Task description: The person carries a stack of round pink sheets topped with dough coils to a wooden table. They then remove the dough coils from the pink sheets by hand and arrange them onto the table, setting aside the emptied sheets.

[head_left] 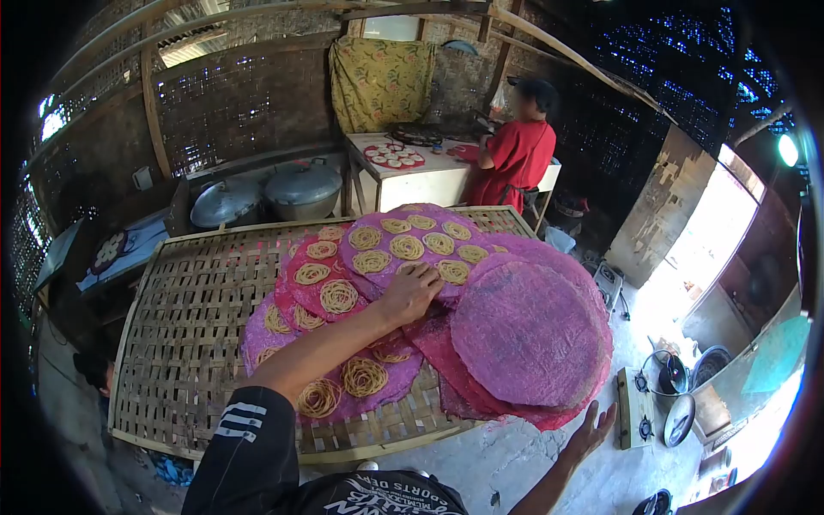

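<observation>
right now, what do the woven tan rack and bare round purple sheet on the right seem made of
Woven tan rack: probably bamboo, matte, with flat interlaced strips and gaps. Bare round purple sheet: perhaps plastic or cloth mesh, dull; its wrinkled, mottled surface leaves that open.

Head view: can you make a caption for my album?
Left hand at a purple mat with noodle nests, right hand open near piled mats.

A patterned cloth [382,81] hangs against the woven wall [232,107]. Right of the cloth: bright doorway [687,245], lit lamp [787,150]. Below it: grey floor [506,459].
</observation>
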A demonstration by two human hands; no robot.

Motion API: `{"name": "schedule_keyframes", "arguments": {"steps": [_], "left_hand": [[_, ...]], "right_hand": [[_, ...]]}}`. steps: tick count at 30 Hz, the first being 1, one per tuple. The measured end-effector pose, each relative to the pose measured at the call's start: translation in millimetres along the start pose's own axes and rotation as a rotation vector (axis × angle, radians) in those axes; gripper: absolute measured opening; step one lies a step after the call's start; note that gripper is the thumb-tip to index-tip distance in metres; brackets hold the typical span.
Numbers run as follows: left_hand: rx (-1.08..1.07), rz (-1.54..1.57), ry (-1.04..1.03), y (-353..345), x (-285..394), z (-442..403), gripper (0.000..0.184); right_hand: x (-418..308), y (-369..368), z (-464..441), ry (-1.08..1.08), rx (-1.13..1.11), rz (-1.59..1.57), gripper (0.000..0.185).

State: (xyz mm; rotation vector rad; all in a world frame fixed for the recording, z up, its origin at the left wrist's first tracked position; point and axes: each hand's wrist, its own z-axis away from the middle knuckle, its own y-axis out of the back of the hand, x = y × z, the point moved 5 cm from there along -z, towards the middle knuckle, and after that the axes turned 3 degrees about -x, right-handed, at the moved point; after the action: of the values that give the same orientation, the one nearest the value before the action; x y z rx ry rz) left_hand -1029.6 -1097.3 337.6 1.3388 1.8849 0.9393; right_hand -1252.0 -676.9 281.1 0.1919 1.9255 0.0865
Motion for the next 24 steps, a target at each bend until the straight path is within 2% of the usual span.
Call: {"name": "schedule_keyframes", "arguments": {"steps": [3, 6, 9, 11, 16, 19, 22, 24], "left_hand": [[0.091, -0.005, -0.022, -1, -9, -5, 0.039], [0.051, 0.168, 0.066, 3, -28, -17, 0.031], [-0.183, 0.306, 0.254, 17, -51, -39, 0.024], [-0.162, 0.381, 0.239, 28, -66, -50, 0.024], [-0.085, 0.344, 0.333, 41, -101, -65, 0.025], [-0.134, 0.272, 0.335, 38, -87, -61, 0.026], [-0.13, 0.304, 0.249, 1, -56, -43, 0.028], [-0.028, 0.15, 0.068, -15, -31, -27, 0.029]], "right_hand": [[0, 1, 7, 0.013, -0.01, -0.014, 0.065], [-24, -7, 17, 0.088, -0.074, 0.069, 0.065], [-63, -34, 32, 0.518, -0.17, 0.222, 0.067], [-102, -58, 47, 0.709, -0.308, 0.317, 0.069], [-130, -124, 84, 0.889, -0.714, 0.397, 0.071], [-121, -147, 94, 0.891, -0.809, 0.442, 0.073], [-114, -156, 97, 0.892, -0.807, 0.441, 0.075], [-121, -158, 100, 0.936, -0.814, 0.47, 0.075]]}}
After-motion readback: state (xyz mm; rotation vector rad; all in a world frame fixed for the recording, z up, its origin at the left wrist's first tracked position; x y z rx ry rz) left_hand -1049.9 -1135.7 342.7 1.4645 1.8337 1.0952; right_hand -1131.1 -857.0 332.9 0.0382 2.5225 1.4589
